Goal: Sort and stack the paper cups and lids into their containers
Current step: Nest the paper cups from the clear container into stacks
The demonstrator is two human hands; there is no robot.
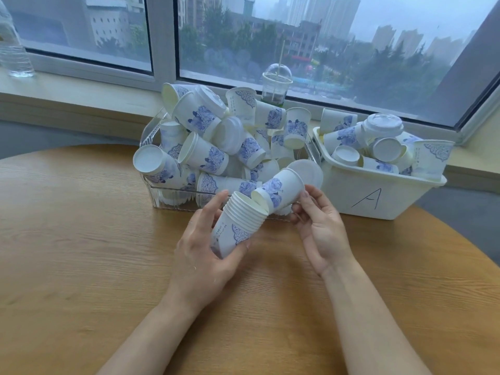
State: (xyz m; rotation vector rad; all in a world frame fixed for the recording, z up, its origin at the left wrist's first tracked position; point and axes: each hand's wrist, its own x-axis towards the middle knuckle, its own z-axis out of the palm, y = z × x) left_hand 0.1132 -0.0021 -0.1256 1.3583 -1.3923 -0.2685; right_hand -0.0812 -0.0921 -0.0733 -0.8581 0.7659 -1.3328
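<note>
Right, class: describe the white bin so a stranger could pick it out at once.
Start at the round wooden table below the window. Two containers of paper cups stand at its far edge; the white bin is the right-hand one. Unlike the clear plastic tray beside it, it is opaque and marked "A".

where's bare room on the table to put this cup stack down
Bare wood lies left of the left hand, in front of the clear bin, and near the table edge between the forearms. Both bins, including the white bin, are heaped full.
</note>
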